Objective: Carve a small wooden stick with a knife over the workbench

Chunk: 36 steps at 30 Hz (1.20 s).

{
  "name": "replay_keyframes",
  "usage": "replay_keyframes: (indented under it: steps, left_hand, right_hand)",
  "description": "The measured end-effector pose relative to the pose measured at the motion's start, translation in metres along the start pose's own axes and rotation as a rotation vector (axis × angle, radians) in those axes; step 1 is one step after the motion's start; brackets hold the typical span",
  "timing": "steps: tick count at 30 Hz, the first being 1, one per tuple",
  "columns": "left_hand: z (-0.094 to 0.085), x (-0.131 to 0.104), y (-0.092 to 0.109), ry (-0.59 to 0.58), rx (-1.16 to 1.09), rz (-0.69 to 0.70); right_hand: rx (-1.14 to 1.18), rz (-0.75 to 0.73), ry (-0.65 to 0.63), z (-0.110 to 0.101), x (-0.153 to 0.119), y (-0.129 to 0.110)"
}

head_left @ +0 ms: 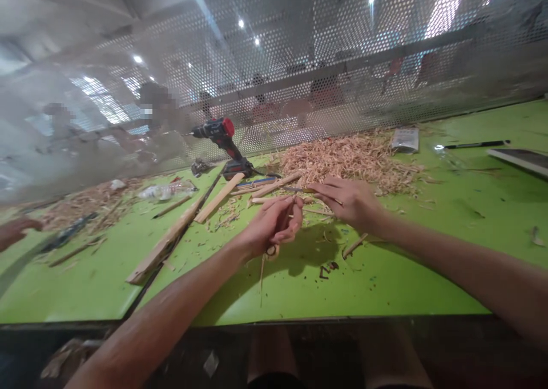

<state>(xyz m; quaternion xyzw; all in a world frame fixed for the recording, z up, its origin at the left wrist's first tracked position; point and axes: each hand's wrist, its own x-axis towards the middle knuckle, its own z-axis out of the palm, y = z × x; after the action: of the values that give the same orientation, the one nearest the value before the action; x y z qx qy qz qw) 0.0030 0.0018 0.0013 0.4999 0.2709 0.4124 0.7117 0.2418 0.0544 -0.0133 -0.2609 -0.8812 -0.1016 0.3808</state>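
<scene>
"Hazy perforated screening [274,64] runs along the back, toward twelve o'clock, with a bright green surface [406,275] below it. Taking the view as a clock face, what sits furthest left?"

"At nine o'clock, another person's hand [17,232] reaches in from the edge, with loose wood shavings [81,203] just beyond it. Crumpled clear plastic [165,190] lies further in, also at nine."

"And after that?"

"Toward eight, a long wooden board [166,246] lies at a slant. At ten, a cordless drill [222,144] stands upright on its base, and a shorter flat board [220,198] lies in front of it."

"What about the person's own hands?"

"Left hand [278,223] first, at six, just below centre. Its grip is curled in, fingertips pinched together, around a wooden piece [272,251] whose round end shows beneath the palm. The fingers hide the rest, so I can't tell its full shape."

"And the right hand [349,198]?"

"At three, close by. That grip is narrow, closed on a slim tool [311,189] pointing toward nine, its tip near the left fingertips. Behind it, at two, spreads a big heap of curled shavings [346,158]."

"Further right?"

"Small packet [405,140] beside the heap, then a pen [477,145] at three."
</scene>
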Motion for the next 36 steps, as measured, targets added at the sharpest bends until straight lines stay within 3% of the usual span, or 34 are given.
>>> replay_keyframes:
  steps: [12,23,28,36]
  left_hand:
    - [0.0011,-0.0033,0.0028,0.013,-0.013,-0.029]
    - [0.0002,-0.0016,0.0019,0.024,-0.021,-0.018]
    - [-0.0002,-0.0019,0.0012,0.049,-0.019,-0.020]
    - [-0.0009,-0.0017,0.0015,0.069,-0.016,-0.050]
  right_hand:
    - [-0.095,-0.094,0.079,0.0021,-0.0011,0.0024]
    - [-0.085,0.031,-0.034,0.0048,-0.0028,0.0082]
    - [-0.131,-0.008,0.003,0.0036,-0.0025,0.0062]
    - [-0.202,0.000,-0.056,-0.0014,-0.0025,0.0058]
